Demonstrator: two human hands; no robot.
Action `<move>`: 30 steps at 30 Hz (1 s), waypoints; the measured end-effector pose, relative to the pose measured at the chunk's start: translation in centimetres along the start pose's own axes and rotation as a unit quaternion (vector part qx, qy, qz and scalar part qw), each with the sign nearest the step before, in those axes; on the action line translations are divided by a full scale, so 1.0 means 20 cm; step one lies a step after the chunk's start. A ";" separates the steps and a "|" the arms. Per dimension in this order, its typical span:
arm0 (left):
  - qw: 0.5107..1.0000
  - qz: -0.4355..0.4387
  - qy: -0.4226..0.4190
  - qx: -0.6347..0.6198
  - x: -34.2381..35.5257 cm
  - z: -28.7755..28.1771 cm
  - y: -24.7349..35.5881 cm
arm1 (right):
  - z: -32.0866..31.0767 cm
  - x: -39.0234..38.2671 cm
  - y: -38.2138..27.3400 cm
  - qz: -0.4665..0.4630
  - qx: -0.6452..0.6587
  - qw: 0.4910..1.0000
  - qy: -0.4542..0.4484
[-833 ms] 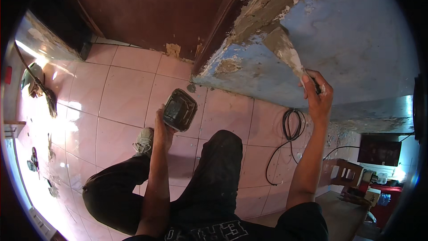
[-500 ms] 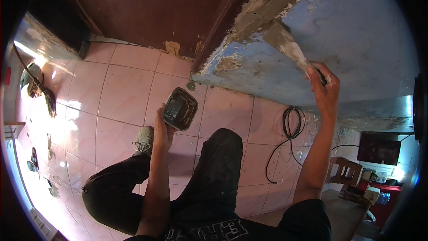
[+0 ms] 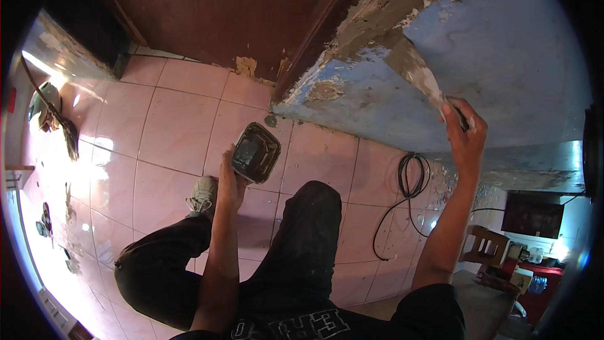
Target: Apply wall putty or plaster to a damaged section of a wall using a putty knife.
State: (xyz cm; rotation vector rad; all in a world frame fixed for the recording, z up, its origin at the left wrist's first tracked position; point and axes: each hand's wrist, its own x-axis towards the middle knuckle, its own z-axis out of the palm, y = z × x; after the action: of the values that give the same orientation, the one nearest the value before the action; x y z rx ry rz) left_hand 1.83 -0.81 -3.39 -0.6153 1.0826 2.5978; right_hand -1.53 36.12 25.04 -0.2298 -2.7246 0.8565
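Note:
My right hand (image 3: 467,127) is closed round the handle of a putty knife (image 3: 420,74), its broad blade smeared with grey-brown filler. The blade lies against the blue wall (image 3: 503,56), at the edge of a rough strip of grey plaster (image 3: 371,22) beside the door frame. In my left hand (image 3: 231,179) is a small square tub (image 3: 257,153), tilted so its inside shows; dark, wet-looking residue coats it. The left fingers wrap the tub's left side and underside, partly hidden by it.
A brown wooden door (image 3: 207,12) with chipped veneer stands ahead. Pink floor tiles (image 3: 173,132) carry a coiled black cable (image 3: 412,176) at right and a broom (image 3: 68,137) at far left. A wooden chair (image 3: 484,243) stands at lower right. Below the wall's corner lies a grey blob (image 3: 270,120).
My right hand and the putty knife have shifted slightly right and down in the picture, the blade still at the plaster strip. The left hand holds the tub almost unmoved.

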 end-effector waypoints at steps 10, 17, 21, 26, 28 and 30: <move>0.998 -0.031 -0.053 0.000 0.04 -0.07 -0.05 | 0.27 0.03 0.04 -0.010 0.078 0.997 -0.023; 0.998 -0.032 -0.054 0.003 0.04 -0.11 -0.03 | 0.16 0.00 0.27 0.005 0.074 0.997 0.009; 0.999 -0.043 -0.015 0.019 0.02 -0.05 -0.01 | 0.18 -0.07 0.22 -0.007 0.088 0.996 0.004; 0.999 -0.019 -0.048 0.006 0.03 -0.13 -0.07 | 0.32 0.04 0.15 -0.047 0.122 0.991 -0.024; 0.998 -0.031 -0.051 0.015 0.06 -0.14 -0.09 | 0.32 0.10 0.17 -0.035 0.152 0.987 -0.030; 0.997 -0.045 -0.051 0.022 0.07 -0.16 -0.10 | 0.33 0.16 0.19 -0.037 0.151 0.988 -0.016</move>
State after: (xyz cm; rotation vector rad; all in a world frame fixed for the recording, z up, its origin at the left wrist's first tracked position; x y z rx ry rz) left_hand 2.33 -1.60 -7.23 -0.5024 1.0523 2.4921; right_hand -6.22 36.36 18.43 -0.0515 -2.5682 1.2420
